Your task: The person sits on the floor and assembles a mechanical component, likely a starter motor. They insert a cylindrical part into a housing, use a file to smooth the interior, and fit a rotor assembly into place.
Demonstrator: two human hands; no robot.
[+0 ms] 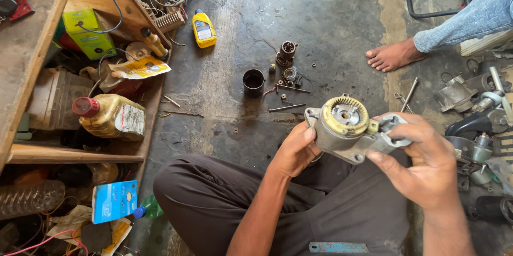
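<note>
Head view: 2 hands, left point(295, 151) and right point(422, 165), grip a grey motor housing point(350, 130) above the lap, inspecting it. Loose parts lie beyond the housing, near a black cylinder point(253, 82). Turning it needs firm grip.

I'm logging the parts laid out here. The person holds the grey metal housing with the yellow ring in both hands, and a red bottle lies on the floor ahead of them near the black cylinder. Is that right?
Not quite: the bottle on the floor is yellow, not red, as the head view shows. The rest holds: the left hand and right hand both hold the grey metal housing with its yellow ring, and the black cylinder stands on the floor ahead.
</note>
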